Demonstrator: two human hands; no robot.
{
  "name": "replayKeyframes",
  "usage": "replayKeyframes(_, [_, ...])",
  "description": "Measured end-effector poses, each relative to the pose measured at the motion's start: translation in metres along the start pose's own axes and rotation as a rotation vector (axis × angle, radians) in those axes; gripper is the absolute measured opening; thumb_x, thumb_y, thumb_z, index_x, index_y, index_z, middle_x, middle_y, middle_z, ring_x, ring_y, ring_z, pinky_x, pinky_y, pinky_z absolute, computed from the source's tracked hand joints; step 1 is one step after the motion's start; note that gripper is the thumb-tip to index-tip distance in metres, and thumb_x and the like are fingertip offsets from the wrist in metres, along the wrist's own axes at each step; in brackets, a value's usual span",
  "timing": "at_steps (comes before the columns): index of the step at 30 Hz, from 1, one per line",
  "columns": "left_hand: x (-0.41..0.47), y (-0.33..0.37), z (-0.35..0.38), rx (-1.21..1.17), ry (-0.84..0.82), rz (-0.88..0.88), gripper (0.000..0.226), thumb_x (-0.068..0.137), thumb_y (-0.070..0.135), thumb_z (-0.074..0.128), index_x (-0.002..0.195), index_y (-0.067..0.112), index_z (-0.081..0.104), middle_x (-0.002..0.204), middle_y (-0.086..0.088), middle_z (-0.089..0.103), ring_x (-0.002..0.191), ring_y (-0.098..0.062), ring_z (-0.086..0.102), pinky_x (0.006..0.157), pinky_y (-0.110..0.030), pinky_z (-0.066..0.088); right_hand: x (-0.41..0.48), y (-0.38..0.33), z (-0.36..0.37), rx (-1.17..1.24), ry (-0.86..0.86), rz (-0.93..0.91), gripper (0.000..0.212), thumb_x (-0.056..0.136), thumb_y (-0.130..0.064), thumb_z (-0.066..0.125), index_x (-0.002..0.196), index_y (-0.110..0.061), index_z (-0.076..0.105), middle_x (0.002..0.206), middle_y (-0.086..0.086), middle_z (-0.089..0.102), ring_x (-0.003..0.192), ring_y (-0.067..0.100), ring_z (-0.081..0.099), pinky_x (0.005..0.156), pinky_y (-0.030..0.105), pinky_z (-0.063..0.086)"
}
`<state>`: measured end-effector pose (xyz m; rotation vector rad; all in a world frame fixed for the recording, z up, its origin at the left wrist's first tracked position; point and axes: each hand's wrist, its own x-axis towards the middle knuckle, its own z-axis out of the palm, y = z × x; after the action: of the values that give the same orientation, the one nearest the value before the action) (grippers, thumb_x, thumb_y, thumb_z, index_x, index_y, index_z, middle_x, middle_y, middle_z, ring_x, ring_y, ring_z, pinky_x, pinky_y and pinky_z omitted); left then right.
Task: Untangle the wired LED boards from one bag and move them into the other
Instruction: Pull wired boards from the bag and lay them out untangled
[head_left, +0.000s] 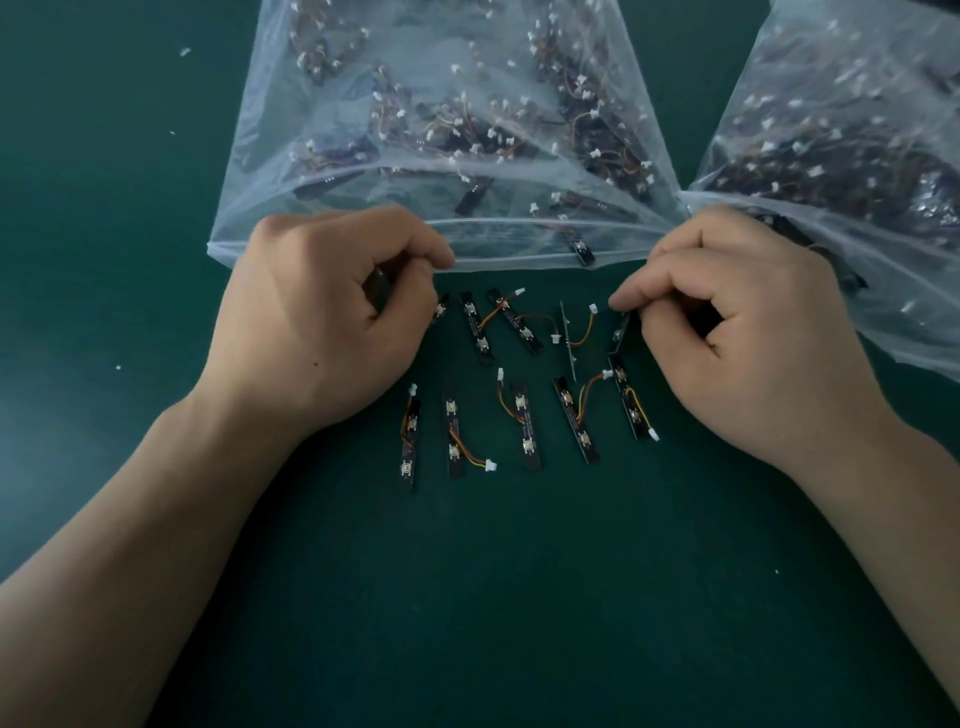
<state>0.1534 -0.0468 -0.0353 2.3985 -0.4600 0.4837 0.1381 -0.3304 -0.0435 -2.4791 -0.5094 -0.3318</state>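
Note:
Two clear plastic bags of wired LED boards lie on the green table: one in the middle (447, 119), one at the right (841, 135). Several separated black LED boards (524, 426) with orange-yellow wires and white plugs lie in two rows in front of the middle bag. My left hand (322, 312) has its fingers curled at the near edge of the middle bag and pinches a board (440, 309) at the left end of the upper row. My right hand (748, 332) pinches the top of another board (621, 330) at the right end of that row.
The mouth of the middle bag (519, 244) faces me just beyond the boards. The right bag's open edge (883, 312) lies under and behind my right hand. Small white specks (184, 51) dot the green mat (493, 597).

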Motion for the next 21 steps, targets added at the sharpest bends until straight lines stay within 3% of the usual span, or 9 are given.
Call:
replayKeyframes(3, [-0.0001, -0.0009, 0.0002, 0.001, -0.007, -0.007, 0.020, 0.093, 0.015, 0.062, 0.095, 0.021, 0.080, 0.062, 0.009, 0.061, 0.055, -0.017, 0.054, 0.052, -0.033, 0.044, 0.0000, -0.0007, -0.0008, 0.003, 0.006, 0.008, 0.023, 0.094, 0.001, 0.065, 0.093, -0.017, 0.080, 0.095, -0.005, 0.064, 0.058, 0.028, 0.059, 0.056, 0.040, 0.045])
replayKeyframes(5, [-0.0001, -0.0003, 0.0003, -0.001, -0.018, -0.013, 0.020, 0.093, 0.015, 0.062, 0.095, 0.022, 0.080, 0.059, 0.013, 0.058, 0.056, -0.015, 0.054, 0.049, -0.024, 0.040, -0.0004, -0.0022, -0.0008, -0.014, 0.008, 0.013, 0.023, 0.093, 0.001, 0.065, 0.093, -0.017, 0.079, 0.095, -0.005, 0.065, 0.059, 0.028, 0.059, 0.056, 0.040, 0.047])
replayKeyframes(8, [0.0001, 0.0005, -0.0007, -0.004, -0.038, -0.011, 0.019, 0.093, 0.012, 0.063, 0.095, 0.020, 0.080, 0.059, 0.017, 0.057, 0.057, -0.012, 0.055, 0.048, -0.015, 0.035, -0.0015, -0.0040, -0.0020, -0.087, 0.019, 0.051, 0.024, 0.093, -0.001, 0.061, 0.092, -0.017, 0.078, 0.096, -0.005, 0.064, 0.060, 0.015, 0.053, 0.055, 0.038, 0.048])
replayKeyframes(13, [-0.0013, 0.0007, -0.0022, -0.006, -0.025, -0.024, 0.019, 0.093, 0.011, 0.063, 0.096, 0.020, 0.080, 0.058, 0.008, 0.058, 0.057, -0.014, 0.053, 0.050, -0.016, 0.035, -0.0028, -0.0090, -0.0042, -0.314, 0.041, 0.126, 0.027, 0.092, -0.002, 0.055, 0.089, -0.022, 0.073, 0.097, -0.007, 0.061, 0.070, 0.015, 0.047, 0.055, 0.033, 0.045])
replayKeyframes(17, [-0.0028, -0.0016, -0.0054, -0.005, 0.035, -0.038, 0.019, 0.092, 0.008, 0.062, 0.093, 0.018, 0.079, 0.055, 0.004, 0.054, 0.059, -0.019, 0.051, 0.057, -0.019, 0.040, -0.0033, -0.0071, -0.0043, -0.295, 0.051, 0.102, 0.027, 0.091, -0.002, 0.054, 0.089, -0.021, 0.073, 0.100, -0.007, 0.062, 0.072, 0.014, 0.046, 0.056, 0.032, 0.043])
replayKeyframes(21, [-0.0034, -0.0022, -0.0047, 0.007, -0.027, 0.007, 0.018, 0.089, 0.008, 0.064, 0.093, 0.018, 0.080, 0.059, 0.006, 0.056, 0.060, -0.019, 0.052, 0.056, -0.032, 0.045, -0.0022, -0.0038, -0.0053, -0.166, 0.117, -0.025, 0.021, 0.094, -0.001, 0.057, 0.095, -0.012, 0.074, 0.102, -0.001, 0.064, 0.073, 0.013, 0.048, 0.058, 0.033, 0.041])
